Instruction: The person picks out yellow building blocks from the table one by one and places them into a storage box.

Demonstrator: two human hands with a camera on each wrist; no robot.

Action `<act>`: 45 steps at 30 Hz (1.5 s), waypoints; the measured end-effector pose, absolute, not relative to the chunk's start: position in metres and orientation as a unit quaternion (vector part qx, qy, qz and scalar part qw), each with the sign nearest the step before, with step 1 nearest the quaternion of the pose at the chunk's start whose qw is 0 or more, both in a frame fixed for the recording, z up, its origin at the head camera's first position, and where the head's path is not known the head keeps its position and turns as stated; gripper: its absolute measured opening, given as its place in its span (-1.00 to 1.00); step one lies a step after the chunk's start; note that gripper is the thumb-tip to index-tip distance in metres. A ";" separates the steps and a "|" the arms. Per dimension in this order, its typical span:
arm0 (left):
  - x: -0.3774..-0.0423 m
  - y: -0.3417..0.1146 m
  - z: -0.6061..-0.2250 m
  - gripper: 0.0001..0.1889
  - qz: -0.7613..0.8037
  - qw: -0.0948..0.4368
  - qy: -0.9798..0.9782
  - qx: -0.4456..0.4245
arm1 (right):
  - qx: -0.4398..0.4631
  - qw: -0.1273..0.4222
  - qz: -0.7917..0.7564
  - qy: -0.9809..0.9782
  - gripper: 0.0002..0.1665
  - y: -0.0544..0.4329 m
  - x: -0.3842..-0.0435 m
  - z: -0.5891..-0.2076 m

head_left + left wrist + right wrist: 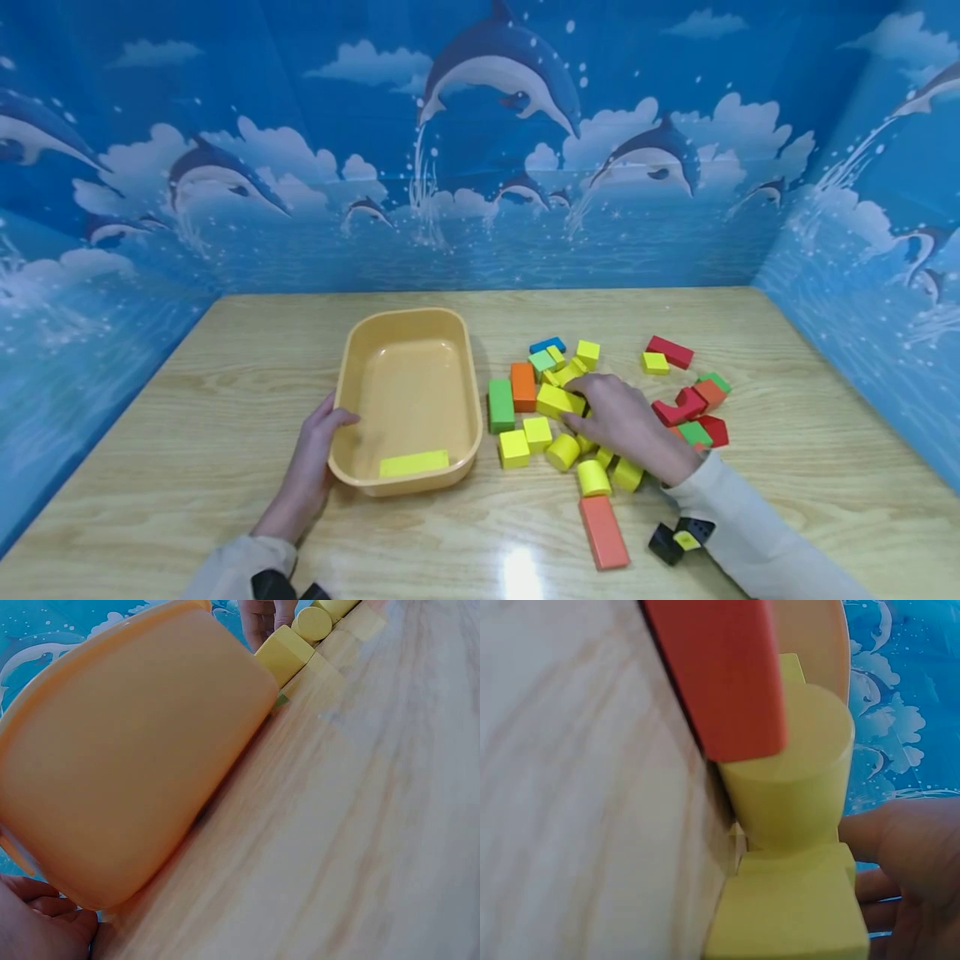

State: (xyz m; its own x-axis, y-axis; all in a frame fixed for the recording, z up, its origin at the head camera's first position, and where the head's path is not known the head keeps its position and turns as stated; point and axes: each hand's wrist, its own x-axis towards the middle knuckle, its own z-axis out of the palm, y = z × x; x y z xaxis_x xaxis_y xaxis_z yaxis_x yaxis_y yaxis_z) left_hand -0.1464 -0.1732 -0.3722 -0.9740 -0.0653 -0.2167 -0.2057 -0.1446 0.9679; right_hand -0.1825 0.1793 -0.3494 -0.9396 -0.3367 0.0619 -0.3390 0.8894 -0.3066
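Observation:
My left hand (311, 450) grips the left side of a tan plastic basin (471, 375), its thumb over the rim and its fingers outside. One long yellow block (414, 463) lies inside the basin at the near end. My right hand (622, 421) reaches down into a pile of toy blocks, its thumb and fingers at either side of a yellow rectangular block (558, 402). In the right wrist view, a yellow cylinder (802, 787) and a red block (720, 682) stand in front of the hand and hide its fingertips.
Around the right hand lie yellow cubes (514, 449), a green block (501, 406) and an orange block (523, 387). A salmon-red block (604, 533) is nearer me. Red blocks (678, 407) gather at the right. A dolphin-print backdrop (480, 225) borders the wooden table (247, 375).

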 end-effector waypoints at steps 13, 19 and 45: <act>-0.146 -0.174 -0.374 -0.31 0.750 0.043 0.651 -0.104 | 0.208 0.074 0.194 -0.956 -0.51 0.166 -0.178 -0.329; -0.146 -0.175 -0.373 -0.32 0.749 0.039 0.653 -0.101 | 0.251 0.071 0.230 -0.938 -0.48 0.135 -0.170 -0.313; -0.146 -0.172 -0.373 -0.30 0.748 0.040 0.654 -0.102 | 0.281 -0.030 0.118 -0.952 -0.85 0.005 -0.159 -0.318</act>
State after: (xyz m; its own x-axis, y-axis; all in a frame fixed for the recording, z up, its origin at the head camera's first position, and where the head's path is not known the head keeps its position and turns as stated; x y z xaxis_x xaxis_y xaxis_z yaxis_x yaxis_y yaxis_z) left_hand -0.1459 -0.1720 -0.3729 -0.9758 -0.0737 -0.2058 -0.1941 -0.1406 0.9708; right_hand -0.1590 0.0047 -0.3184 -0.8405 -0.5417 0.0088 -0.5273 0.8143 -0.2425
